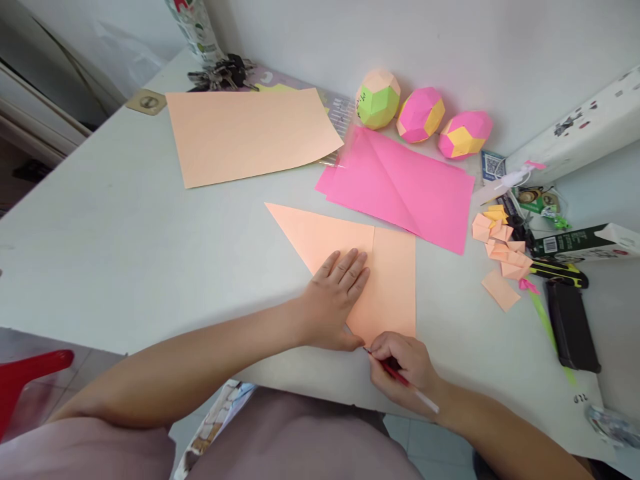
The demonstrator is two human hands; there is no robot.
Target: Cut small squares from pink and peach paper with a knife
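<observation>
Peach paper (pixel 393 280) lies on the table (pixel 200 267) directly before me, under my left hand (pixel 337 297). If that palm pressed too lightly, the paper could skid; a slip of the red pen (pixel 399 375) could mark my thumb, just beside its tip. My right hand (pixel 414 365) grips the pen, slanted; my left lies flat, fingers fanned, grasping nothing. Farther: pink sheets (pixel 395 183), then 3 paper balls (pixel 420 117).

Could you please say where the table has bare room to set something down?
The widest patch lies between the back peach sheet and the left forearm; a smaller one, between the near sheet and the paper pieces. The right end is crowded with carton, cutter and case.
</observation>
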